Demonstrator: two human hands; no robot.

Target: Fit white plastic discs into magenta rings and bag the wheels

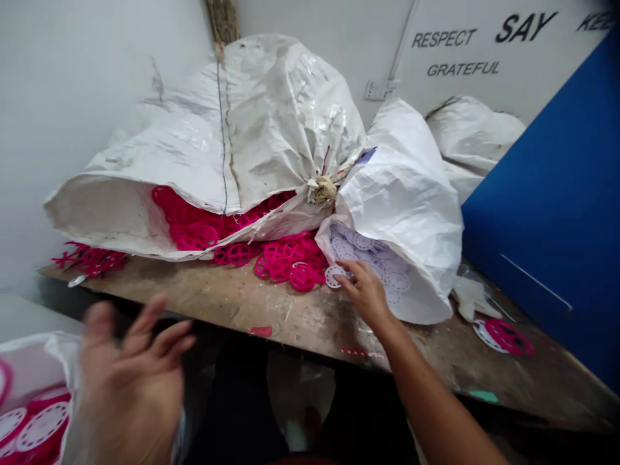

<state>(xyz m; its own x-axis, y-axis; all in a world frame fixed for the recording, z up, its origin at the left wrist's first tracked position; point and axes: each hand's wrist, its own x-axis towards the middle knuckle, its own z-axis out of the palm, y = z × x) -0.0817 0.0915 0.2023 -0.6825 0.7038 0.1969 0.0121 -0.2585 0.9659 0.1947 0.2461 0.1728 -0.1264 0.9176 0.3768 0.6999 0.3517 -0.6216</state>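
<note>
My right hand [365,290] reaches to the mouth of a white woven sack, its thumb and fingers closed on the edge of a white plastic disc [333,276] with slots round its rim. Many similar white discs [361,242] lie inside that sack [402,174]. Left of the disc, pink spoked plastic rings [290,258] are heaped on the worktable [213,290]. My left hand [135,381], smeared by motion, is raised in front of the table with its fingers spread and nothing in it.
A larger white sack [271,116] spills pink rings at the back. At lower left, another bag [53,349] contains pink rings with white discs. A blue panel [557,232] bounds the right side; a pink ring [508,337] and white disc lie beside it.
</note>
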